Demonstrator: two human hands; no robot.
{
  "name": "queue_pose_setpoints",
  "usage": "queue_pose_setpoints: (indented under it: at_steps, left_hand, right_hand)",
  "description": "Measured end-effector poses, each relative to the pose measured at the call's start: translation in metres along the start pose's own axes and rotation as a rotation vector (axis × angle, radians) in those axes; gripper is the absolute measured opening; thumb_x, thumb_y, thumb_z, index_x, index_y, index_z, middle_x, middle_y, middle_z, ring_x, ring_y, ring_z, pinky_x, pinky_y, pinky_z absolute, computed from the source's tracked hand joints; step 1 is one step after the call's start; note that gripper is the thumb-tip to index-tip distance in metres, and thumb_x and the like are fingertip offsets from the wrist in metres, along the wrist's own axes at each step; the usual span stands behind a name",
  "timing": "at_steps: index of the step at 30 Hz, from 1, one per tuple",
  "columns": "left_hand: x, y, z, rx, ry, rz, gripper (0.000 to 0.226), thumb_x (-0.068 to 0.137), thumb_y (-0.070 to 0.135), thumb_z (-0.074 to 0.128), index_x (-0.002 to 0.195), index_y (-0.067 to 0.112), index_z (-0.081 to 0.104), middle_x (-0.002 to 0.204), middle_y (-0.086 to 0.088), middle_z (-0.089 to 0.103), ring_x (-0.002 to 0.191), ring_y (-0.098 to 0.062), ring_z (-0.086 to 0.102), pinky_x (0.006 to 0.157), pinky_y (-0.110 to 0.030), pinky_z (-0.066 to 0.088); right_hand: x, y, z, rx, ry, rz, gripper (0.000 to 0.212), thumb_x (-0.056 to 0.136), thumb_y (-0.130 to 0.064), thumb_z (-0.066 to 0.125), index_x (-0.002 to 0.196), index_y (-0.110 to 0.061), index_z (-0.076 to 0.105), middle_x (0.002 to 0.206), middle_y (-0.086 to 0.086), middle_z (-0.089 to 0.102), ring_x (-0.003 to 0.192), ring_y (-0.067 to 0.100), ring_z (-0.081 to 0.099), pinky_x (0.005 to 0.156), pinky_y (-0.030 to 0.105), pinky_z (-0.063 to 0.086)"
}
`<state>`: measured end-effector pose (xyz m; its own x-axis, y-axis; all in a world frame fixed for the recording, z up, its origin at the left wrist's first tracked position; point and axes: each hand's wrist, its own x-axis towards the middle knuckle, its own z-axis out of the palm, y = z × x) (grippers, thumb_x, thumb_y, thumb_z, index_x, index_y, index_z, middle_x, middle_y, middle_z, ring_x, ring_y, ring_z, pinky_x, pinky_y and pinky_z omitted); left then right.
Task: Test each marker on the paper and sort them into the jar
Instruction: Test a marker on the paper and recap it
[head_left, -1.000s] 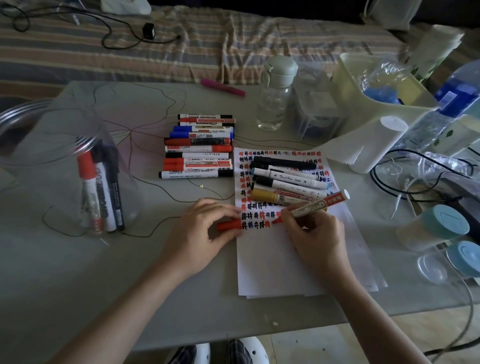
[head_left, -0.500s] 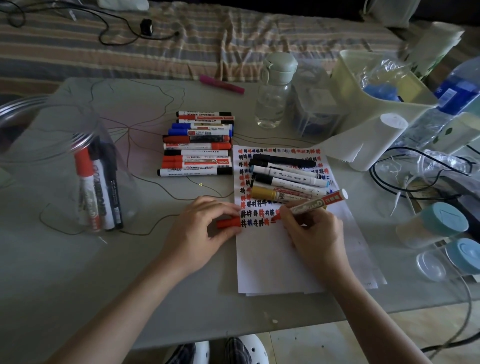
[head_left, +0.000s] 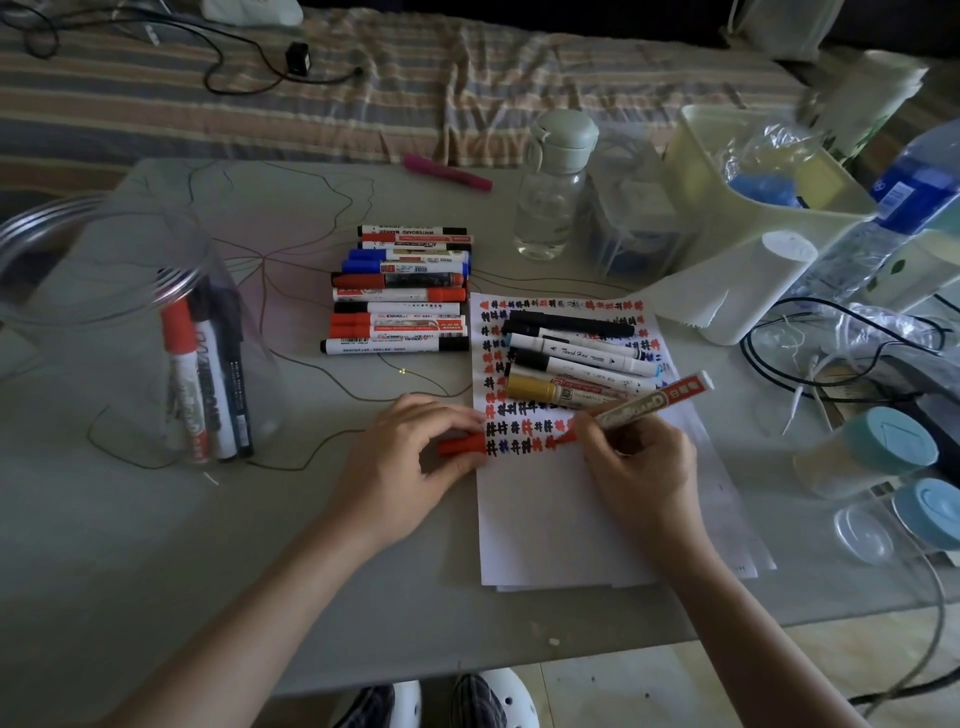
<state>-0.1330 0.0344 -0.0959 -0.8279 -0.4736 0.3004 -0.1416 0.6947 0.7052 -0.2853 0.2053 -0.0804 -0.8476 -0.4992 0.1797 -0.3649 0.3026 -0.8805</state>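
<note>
Head view: right hand (head_left: 636, 467) fingers pinch red marker (head_left: 644, 408), tip on paper (head_left: 561, 519)
Left hand (head_left: 410, 457): fingers hold red cap (head_left: 461, 446) at paper's left edge
Jar (head_left: 119, 332): well left of paper
Risk: uncapped tip could smear the marks

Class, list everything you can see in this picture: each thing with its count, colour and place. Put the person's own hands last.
jar: one, clear, left on the table, holding a few markers
marker row: about ten, red, blue and black caps, mid-table
markers on paper: five, black, white and gold, lying on the top of the sheet
paper: a small white stack, rows of red, black and blue marks on the top sheet
pink marker: one, far table edge
water bottle: one, clear, pale green lid
blue-lidded containers: two, right edge
red cap: one, held in the left hand
left hand: beside the paper
right hand: holds the red marker, tip on the paper
</note>
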Motion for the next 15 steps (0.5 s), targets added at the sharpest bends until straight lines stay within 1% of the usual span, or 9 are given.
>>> queue_pose_setpoints:
  at_steps: [1,3,5,6,7,9,10,13,15]
  left_hand:
    - [0.000,0.001,0.000,-0.005,0.000,-0.013,0.029,0.080,0.047,0.066,0.105,0.032,0.070,0.110,0.023,0.065,0.110,0.001,0.053,0.093,-0.031,0.048]
    - [-0.001,0.002,-0.002,-0.031,-0.003,-0.043,0.027,0.081,0.043,0.067,0.106,0.033,0.070,0.108,0.020,0.065,0.108,0.000,0.054,0.092,-0.033,0.049]
    - [-0.002,0.007,-0.006,-0.093,-0.020,-0.074,0.029,0.082,0.045,0.064,0.107,0.031,0.069,0.105,0.016,0.066,0.103,-0.002,0.057,0.089,-0.034,0.050]
    - [-0.002,0.010,-0.009,-0.132,-0.025,-0.095,0.030,0.082,0.045,0.063,0.107,0.028,0.069,0.104,0.015,0.066,0.101,-0.003,0.059,0.088,-0.035,0.051]
    - [-0.003,0.015,-0.014,-0.168,-0.026,-0.119,0.030,0.082,0.044,0.062,0.106,0.027,0.069,0.102,0.014,0.067,0.098,-0.003,0.060,0.087,-0.034,0.051]
    - [-0.007,0.026,-0.024,-0.222,-0.007,-0.152,0.029,0.083,0.040,0.061,0.106,0.024,0.068,0.099,0.015,0.068,0.094,-0.002,0.061,0.083,-0.028,0.052]
    - [-0.010,0.032,-0.028,-0.243,0.007,-0.159,0.030,0.083,0.040,0.061,0.106,0.023,0.068,0.098,0.015,0.068,0.092,-0.001,0.062,0.080,-0.023,0.052]
    - [-0.020,0.052,-0.035,-0.290,0.021,-0.156,0.031,0.082,0.038,0.064,0.107,0.021,0.070,0.099,0.013,0.070,0.091,0.002,0.062,0.076,-0.009,0.046]
    - [-0.027,0.064,-0.036,-0.309,0.005,-0.154,0.025,0.083,0.029,0.069,0.106,0.020,0.070,0.099,0.012,0.071,0.091,0.003,0.063,0.077,-0.007,0.045]
  right_hand:
    - [0.000,-0.002,-0.001,0.058,0.001,0.035,0.029,0.086,-0.026,0.071,0.069,-0.004,0.068,0.059,0.009,0.065,0.051,0.027,0.053,0.047,0.040,0.045]
    - [0.002,-0.008,-0.004,0.136,0.015,0.102,0.030,0.088,-0.026,0.071,0.066,-0.006,0.067,0.053,0.006,0.056,0.047,0.014,0.043,0.045,0.029,0.035]
    - [0.003,-0.016,-0.008,0.202,-0.008,0.172,0.025,0.088,-0.025,0.072,0.065,-0.015,0.068,0.053,-0.003,0.055,0.048,0.008,0.042,0.044,0.023,0.034]
    - [0.003,-0.021,-0.012,0.264,-0.042,0.203,0.021,0.088,-0.023,0.071,0.068,-0.017,0.069,0.056,-0.001,0.055,0.050,0.010,0.043,0.045,0.023,0.036]
    - [0.004,-0.025,-0.017,0.333,-0.075,0.221,0.015,0.088,-0.020,0.070,0.075,-0.013,0.070,0.061,0.005,0.056,0.053,0.014,0.044,0.046,0.024,0.038]
    - [0.000,-0.035,-0.028,0.422,-0.115,0.220,0.013,0.089,-0.015,0.068,0.087,-0.002,0.069,0.072,0.015,0.056,0.057,0.019,0.045,0.048,0.026,0.042]
    - [-0.004,-0.039,-0.032,0.452,-0.127,0.221,0.015,0.090,-0.015,0.067,0.090,0.000,0.068,0.074,0.017,0.056,0.058,0.019,0.045,0.048,0.026,0.043]
    - [-0.026,-0.052,-0.034,0.566,-0.183,0.318,0.024,0.093,-0.026,0.061,0.089,-0.003,0.067,0.070,0.009,0.057,0.058,0.015,0.049,0.052,0.026,0.043]
    - [-0.041,-0.063,-0.031,0.593,-0.204,0.372,0.026,0.093,-0.031,0.058,0.089,-0.006,0.065,0.069,0.006,0.057,0.059,0.014,0.050,0.054,0.027,0.042]
